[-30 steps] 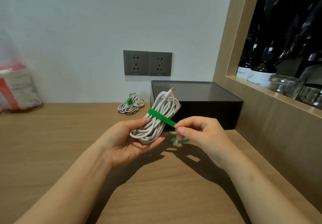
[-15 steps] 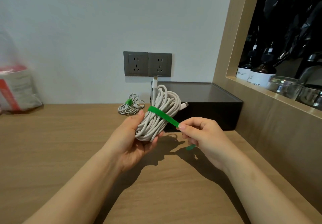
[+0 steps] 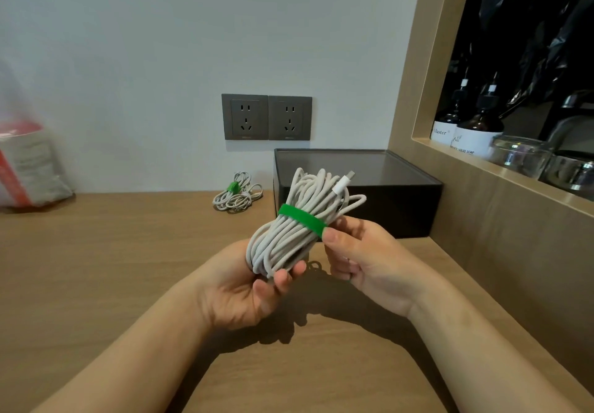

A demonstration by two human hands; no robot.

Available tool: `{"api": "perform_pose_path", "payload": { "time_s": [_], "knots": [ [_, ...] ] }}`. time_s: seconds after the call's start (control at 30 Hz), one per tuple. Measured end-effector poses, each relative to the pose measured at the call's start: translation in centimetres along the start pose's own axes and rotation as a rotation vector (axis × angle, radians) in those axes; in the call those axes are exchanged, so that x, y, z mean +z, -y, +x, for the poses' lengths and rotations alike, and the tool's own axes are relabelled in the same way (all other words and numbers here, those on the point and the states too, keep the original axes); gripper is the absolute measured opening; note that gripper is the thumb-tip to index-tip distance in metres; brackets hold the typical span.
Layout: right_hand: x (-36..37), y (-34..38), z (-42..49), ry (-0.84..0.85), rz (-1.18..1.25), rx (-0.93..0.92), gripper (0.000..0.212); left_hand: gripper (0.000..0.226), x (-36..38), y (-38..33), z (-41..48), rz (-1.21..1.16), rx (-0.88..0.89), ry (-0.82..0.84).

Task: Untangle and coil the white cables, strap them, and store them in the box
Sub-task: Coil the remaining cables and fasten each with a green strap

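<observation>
Just before the black rectangular box point(image 3: 401, 213), the palm-up left hand point(image 3: 244, 287) grips the coiled white cable bundle point(image 3: 289, 242) from below. The right hand point(image 3: 363, 261) pinches its green fabric strap point(image 3: 300, 218).

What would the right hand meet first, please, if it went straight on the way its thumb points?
The green strap around the cable coil; the right hand's thumb seems to touch it, though depth is unclear.
</observation>
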State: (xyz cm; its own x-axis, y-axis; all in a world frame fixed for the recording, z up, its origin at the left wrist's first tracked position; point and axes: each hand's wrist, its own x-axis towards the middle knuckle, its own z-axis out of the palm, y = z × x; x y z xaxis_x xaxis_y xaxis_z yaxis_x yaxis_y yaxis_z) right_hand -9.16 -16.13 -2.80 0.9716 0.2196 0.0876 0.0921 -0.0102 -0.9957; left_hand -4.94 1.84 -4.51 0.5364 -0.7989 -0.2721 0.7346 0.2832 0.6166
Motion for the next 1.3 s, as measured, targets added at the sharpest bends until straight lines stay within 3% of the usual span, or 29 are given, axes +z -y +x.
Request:
{"api": "perform_pose_path", "payload": {
  "time_s": [0.07,0.17,0.27,0.33,0.43,0.5,0.73,0.87,1.1,1.3],
  "knots": [
    [0.0,0.0,-0.1,0.025,0.034,-0.018,0.024,0.027,0.1,0.1,0.1,0.013,-0.020,-0.027],
    [0.0,0.0,0.0,0.003,0.100,-0.049,0.027,0.038,1.0,0.3,0.5,0.101,0.063,-0.205],
    [-0.2,-0.6,0.9,-0.150,0.151,-0.012,0.017,0.053,1.7,0.5,1.2,0.196,0.328,-0.383],
    [-0.4,-1.0,1.3,-0.269,0.191,0.035,0.016,0.055,2.2,0.9,1.2,0.506,0.517,-0.493],
    [-0.5,-1.1,1.2,-0.333,0.170,0.052,0.022,0.083,1.9,2.0,1.3,1.367,0.711,-0.686],
    [-0.1,-1.2,1.2,-0.326,0.122,0.065,0.024,0.082,1.8,2.5,1.8,1.612,0.814,-0.766],
    [0.8,-1.8,1.7,-0.398,0.083,0.082,0.021,0.075,1.6,3.7,3.4,1.829,0.875,-0.898],
    [1.2,-1.5,1.5,-0.425,0.026,0.032,0.020,0.068,1.6,3.8,3.7,1.734,0.922,-0.844],
    [-0.2,-0.6,1.0,-0.475,-0.399,-0.096,0.014,0.056,0.8,2.1,2.2,1.569,0.997,-0.838],
    [-0.7,0.5,0.2,-0.387,-0.166,-0.219,0.013,0.055,0.9,1.7,1.9,1.540,0.996,-0.894]
  ]
}}
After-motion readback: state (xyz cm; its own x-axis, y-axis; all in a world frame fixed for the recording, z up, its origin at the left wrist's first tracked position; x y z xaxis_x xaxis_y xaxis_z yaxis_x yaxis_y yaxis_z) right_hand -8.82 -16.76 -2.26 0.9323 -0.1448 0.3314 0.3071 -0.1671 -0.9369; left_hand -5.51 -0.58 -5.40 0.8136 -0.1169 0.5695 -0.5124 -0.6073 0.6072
